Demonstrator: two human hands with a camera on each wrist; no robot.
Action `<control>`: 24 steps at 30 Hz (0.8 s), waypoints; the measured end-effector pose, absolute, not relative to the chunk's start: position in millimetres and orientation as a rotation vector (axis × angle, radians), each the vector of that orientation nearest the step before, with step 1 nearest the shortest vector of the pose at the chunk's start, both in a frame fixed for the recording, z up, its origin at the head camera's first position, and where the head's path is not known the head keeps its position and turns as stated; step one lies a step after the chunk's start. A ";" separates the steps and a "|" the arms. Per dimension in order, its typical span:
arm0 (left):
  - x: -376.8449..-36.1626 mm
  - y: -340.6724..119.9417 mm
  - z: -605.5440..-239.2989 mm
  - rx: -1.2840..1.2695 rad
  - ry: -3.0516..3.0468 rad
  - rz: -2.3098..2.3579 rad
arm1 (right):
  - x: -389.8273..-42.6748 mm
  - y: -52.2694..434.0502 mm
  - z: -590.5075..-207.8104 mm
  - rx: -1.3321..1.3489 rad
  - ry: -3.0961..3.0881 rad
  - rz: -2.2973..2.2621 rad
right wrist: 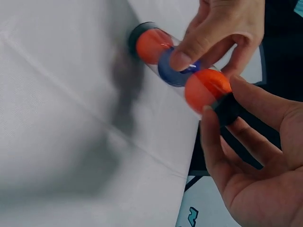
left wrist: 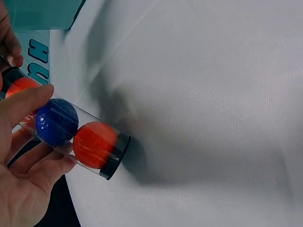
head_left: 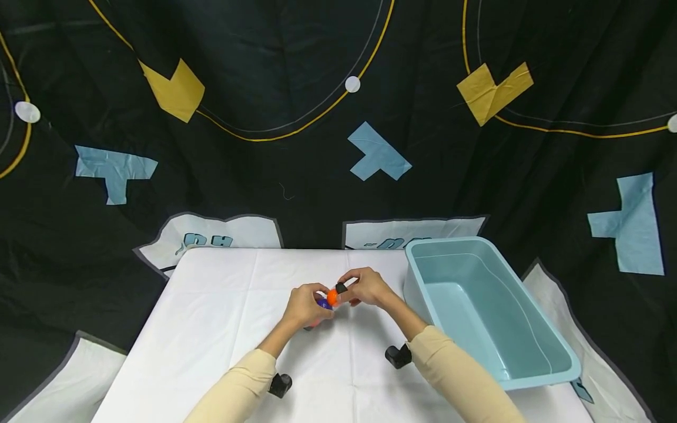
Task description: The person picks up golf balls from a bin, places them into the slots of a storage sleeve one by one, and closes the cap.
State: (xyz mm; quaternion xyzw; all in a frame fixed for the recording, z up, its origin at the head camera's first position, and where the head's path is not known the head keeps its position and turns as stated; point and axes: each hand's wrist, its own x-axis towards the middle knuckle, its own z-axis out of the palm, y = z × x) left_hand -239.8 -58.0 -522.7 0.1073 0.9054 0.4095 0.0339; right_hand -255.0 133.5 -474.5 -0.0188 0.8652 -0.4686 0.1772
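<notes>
Over the white cloth-covered tabletop (head_left: 222,317), the left hand (head_left: 304,305) and right hand (head_left: 367,286) meet near the middle, both in cream sleeves. Between them they hold a small tube showing an orange ball (head_left: 332,297) and a bit of blue ball (head_left: 323,303); the right fingers pinch its black end cap (head_left: 341,288). Just right of the right forearm stands a light teal rectangular plastic bin (head_left: 534,329), resting on the tabletop's right edge. Behind hangs a black patterned cloth backdrop (head_left: 275,88)
</notes>
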 end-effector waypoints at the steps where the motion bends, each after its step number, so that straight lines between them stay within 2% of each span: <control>1: -239.6 -58.3 -523.0 0.334 2.783 1.255 | -255.2 134.1 -474.2 -0.056 2.422 -1.340; 12: -237.6 -57.3 -524.6 0.305 2.777 1.236 | -260.4 138.5 -474.3 0.094 2.198 -1.490; 24: -235.5 -57.7 -518.4 0.252 2.799 1.174 | -260.4 137.0 -475.3 0.109 2.250 -1.523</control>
